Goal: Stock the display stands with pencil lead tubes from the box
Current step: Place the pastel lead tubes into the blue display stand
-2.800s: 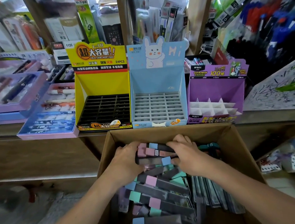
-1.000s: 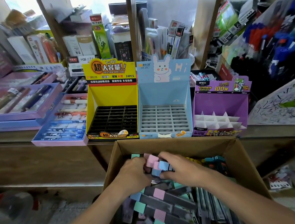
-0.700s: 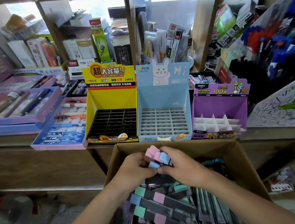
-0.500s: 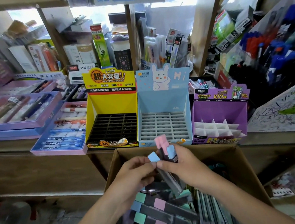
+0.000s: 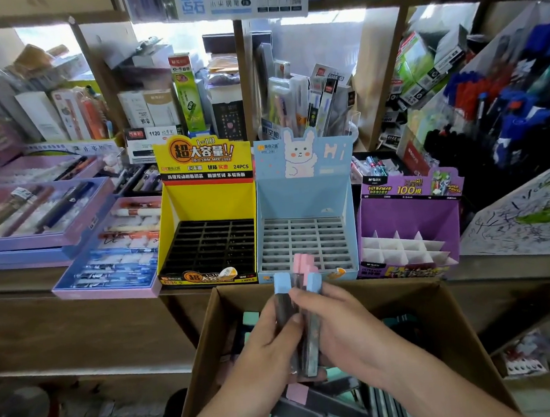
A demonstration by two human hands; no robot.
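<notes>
Clasping pencil lead tubes over the box, left grip and right grip curled round their dark bodies; light, stiff and slick, they seemed best held mid-length.

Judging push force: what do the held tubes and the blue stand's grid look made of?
The tubes: likely hard plastic, smoky translucent bodies, matte pastel caps. The blue stand: printed card, folded edges; its grey grid looks moulded plastic, uniform slots.

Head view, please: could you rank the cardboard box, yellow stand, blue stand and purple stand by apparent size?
1. cardboard box, largest, though also nearest the camera.
2. yellow stand and blue stand: alike, so unranked.
3. purple stand, smallest; its back panel is shorter.
</notes>
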